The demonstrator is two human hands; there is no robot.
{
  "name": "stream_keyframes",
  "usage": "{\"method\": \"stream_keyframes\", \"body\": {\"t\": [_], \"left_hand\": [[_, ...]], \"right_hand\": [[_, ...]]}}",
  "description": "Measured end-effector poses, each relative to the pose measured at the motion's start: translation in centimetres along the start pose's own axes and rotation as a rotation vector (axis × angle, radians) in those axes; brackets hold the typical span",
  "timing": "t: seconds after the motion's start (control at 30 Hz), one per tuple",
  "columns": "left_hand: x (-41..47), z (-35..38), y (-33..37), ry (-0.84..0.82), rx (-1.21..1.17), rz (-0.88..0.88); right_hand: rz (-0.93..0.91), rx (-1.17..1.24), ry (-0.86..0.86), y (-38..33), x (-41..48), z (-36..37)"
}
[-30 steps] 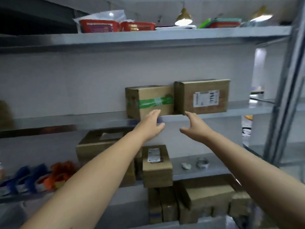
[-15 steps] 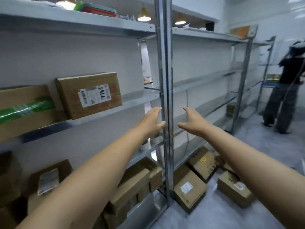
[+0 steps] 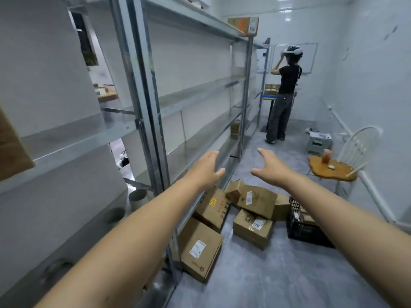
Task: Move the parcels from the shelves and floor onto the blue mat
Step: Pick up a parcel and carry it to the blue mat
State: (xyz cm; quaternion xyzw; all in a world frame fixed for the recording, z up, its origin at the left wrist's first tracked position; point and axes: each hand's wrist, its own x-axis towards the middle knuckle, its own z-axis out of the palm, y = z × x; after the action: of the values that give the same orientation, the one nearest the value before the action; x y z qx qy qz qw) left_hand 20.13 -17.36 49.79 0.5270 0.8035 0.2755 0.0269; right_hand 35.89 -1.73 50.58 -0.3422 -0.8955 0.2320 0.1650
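Head view: both arms reach forward and hold nothing. The left hand (image 3: 205,168) keeps its fingers (image 3: 212,155) straight and close together, thumb out to the side; the right hand (image 3: 270,167) has straight fingers slightly apart, thumb spread. The palms face each other across a gap. Below the fingertips, well apart from them, parcels (image 3: 253,215) lie heaped on the floor (image 3: 278,274), with one white-labelled box (image 3: 200,250) nearest, leaning against the shelves (image 3: 195,103). Right of the heap, under the right forearm, sits a black crate (image 3: 304,230). Beyond the fingertips stands a person in a black top (image 3: 287,85) (back turned). Another box (image 3: 243,24) sits on the top shelf, high above the fingers.
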Motion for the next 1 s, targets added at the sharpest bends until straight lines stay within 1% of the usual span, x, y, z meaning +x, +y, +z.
{"method": "stream_keyframes", "body": {"t": [0.2, 0.4, 0.5, 0.6, 0.7, 0.8, 1.0], "left_hand": [[6.5, 4.8, -2.2, -0.091, -0.059, 0.044], [13.2, 9.6, -1.9, -0.140, -0.074, 0.077], [16.5, 12.3, -1.6, -0.190, -0.068, 0.076], [20.3, 14.6, -1.4, -0.206, -0.072, 0.053], [24.4, 16.6, -0.8, -0.186, -0.073, 0.020], [28.4, 18.7, 0.0, -0.186, -0.085, -0.022], [35.6, 24.0, 1.0, -0.186, -0.100, -0.092]], "right_hand": [[0.143, 0.020, 0.026, 4.6, 3.8, 1.9], [0.247, 0.047, 0.081, 10.0, 7.1, 2.0], [0.280, 0.054, 0.075, 13.5, 9.6, 1.6], [0.304, 0.061, 0.072, 17.2, 12.9, 1.1], [0.318, 0.078, 0.054, 20.8, 16.7, 0.4], [0.288, 0.125, 0.047, 24.2, 20.8, -0.5], [0.304, 0.135, -0.035, 30.9, 28.0, -1.0]]}}
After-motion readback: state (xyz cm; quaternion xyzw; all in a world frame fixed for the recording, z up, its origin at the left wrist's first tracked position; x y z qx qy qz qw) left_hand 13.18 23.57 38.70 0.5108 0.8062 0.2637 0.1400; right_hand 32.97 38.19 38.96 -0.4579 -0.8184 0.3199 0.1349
